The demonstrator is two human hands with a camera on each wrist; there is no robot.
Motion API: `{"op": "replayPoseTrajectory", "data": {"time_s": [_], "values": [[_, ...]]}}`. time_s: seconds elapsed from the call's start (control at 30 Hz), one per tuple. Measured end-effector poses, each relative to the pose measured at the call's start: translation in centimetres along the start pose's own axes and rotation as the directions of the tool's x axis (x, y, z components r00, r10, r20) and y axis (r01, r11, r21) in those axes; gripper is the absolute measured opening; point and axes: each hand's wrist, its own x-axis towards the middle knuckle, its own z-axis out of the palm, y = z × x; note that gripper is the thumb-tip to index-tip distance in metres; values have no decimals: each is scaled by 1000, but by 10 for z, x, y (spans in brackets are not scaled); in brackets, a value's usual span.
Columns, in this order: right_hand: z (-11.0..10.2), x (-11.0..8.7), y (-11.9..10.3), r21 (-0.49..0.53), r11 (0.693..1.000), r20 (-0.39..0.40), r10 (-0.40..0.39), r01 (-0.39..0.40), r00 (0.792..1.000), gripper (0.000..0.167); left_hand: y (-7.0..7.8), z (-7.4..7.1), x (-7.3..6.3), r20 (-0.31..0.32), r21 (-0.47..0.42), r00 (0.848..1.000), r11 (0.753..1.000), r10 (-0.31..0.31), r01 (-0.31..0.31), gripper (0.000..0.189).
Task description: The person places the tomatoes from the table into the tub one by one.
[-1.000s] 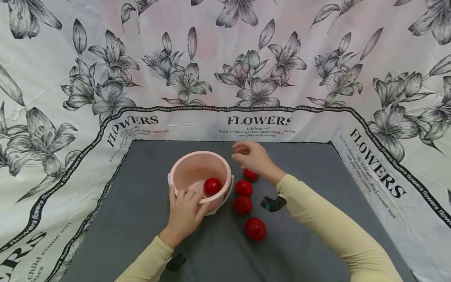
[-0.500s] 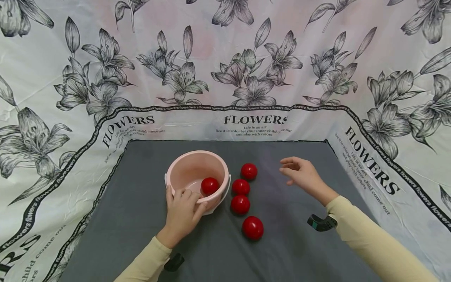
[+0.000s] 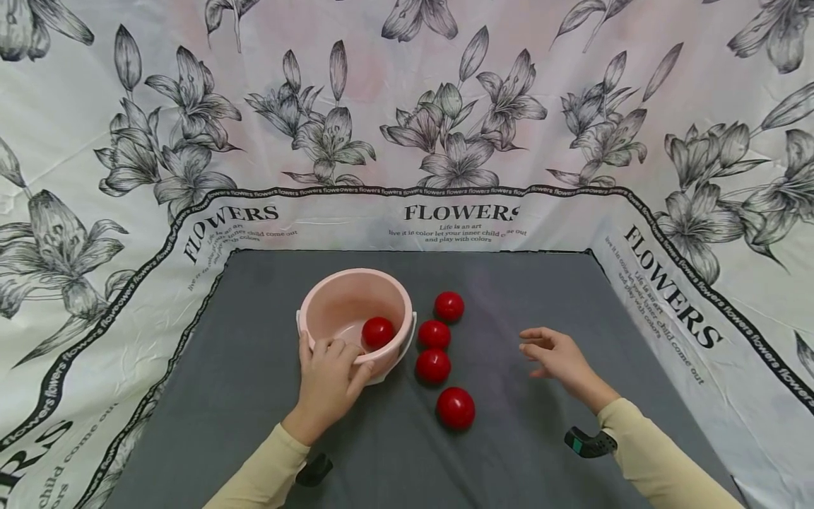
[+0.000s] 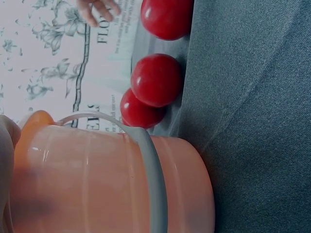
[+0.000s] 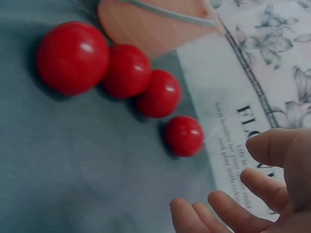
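My left hand (image 3: 331,382) grips the near rim of a pink bucket (image 3: 333,304), fingers hooked over the edge and thumb on the outside. The bucket leans toward me, and a shiny red ball (image 3: 378,333) lies inside it. Right of the bucket, several more red balls form a rough line, from the farthest ball (image 3: 449,306) to the nearest ball (image 3: 455,408). My right hand (image 3: 562,360) hovers to the right of that line, fingers loosely bent and holding nothing. In the right wrist view its spread fingertips (image 5: 182,213) are apart from the balls.
A grey cloth (image 3: 509,452) covers the table. White fabric with printed flowers (image 3: 458,162) rises at the back and both sides. The bucket's pale handle (image 4: 155,179) hangs down along its side.
My right hand has moved from above the farthest ball, beside the bucket, out to the right and a little nearer, uncovering that ball. My left hand keeps its grip on the bucket.
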Motion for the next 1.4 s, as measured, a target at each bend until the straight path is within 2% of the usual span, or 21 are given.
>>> {"op": "replayPoseTrajectory", "data": {"time_s": [0.3,0.5,0.77,0.9,1.13,1.23,1.4], "values": [[43,2,17,19,998,11,60,-60,998,45,0,1,0,22,2,1000,1000,-11,11,21],[70,3,21,30,999,95,29,-32,995,43,-1,0,0,2,15,1000,1000,-4,4,20],[100,9,20,75,997,201,-9,-6,980,48,0,0,0,7,25,1000,1000,-7,7,19],[109,12,17,69,997,232,-41,26,972,49,-1,0,0,8,18,1000,1000,-4,4,19],[116,12,13,-52,993,243,-89,104,966,47,0,1,0,4,22,1000,1000,9,-9,18],[118,10,11,-90,990,238,-82,106,968,46,0,1,0,3,22,1000,1000,1,-1,18],[121,10,9,-77,993,230,-65,84,971,43,-1,0,0,11,24,1000,1000,-8,8,17]]}}
